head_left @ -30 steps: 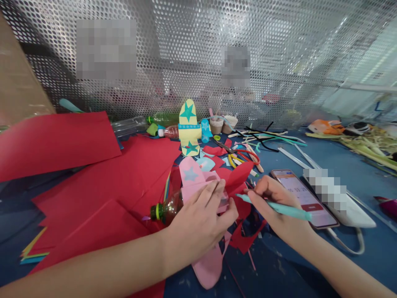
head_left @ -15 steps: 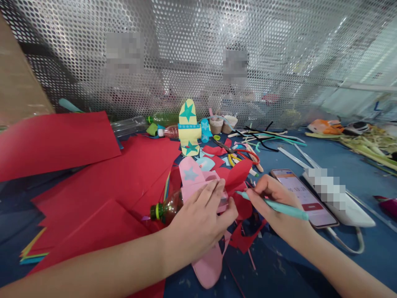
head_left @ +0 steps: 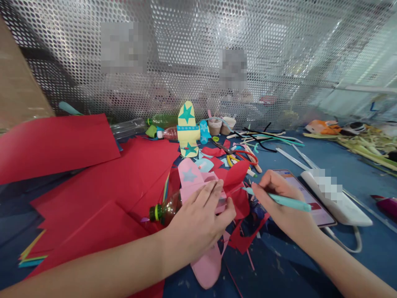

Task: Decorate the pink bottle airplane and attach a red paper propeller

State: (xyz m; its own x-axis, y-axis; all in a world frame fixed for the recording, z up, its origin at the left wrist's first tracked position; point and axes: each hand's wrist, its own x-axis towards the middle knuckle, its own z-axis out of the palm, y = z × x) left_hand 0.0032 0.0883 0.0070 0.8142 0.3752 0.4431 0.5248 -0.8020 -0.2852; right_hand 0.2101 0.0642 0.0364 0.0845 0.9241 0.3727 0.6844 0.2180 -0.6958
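My left hand point(head_left: 201, 211) is closed over a green plastic bottle point(head_left: 171, 208) lying on its side, its cap pointing left. Pink paper wings point(head_left: 206, 269) wrap the bottle, and the upper one bears a blue star point(head_left: 188, 175). Red paper petals point(head_left: 237, 174) stand at the bottle's right end, beside my left fingertips. In my right hand point(head_left: 283, 198) is a light-blue pen point(head_left: 290, 202), pinched between thumb and fingers. Its tip is over the red petals; whether it touches them I cannot tell. My left hand hides much of the bottle's middle.
Red paper sheets point(head_left: 102, 178) spread across the left. Behind the work stand a yellow winged bottle point(head_left: 189, 131), scissors point(head_left: 245, 155), paper scraps and pipe cleaners point(head_left: 266, 138). A phone point(head_left: 319, 207) and a white power bank point(head_left: 338, 203) with a cable lie right.
The pen tip in my right hand has shifted slightly right across the red petals. My left hand keeps its place on the bottle. The whole view has moved a little.
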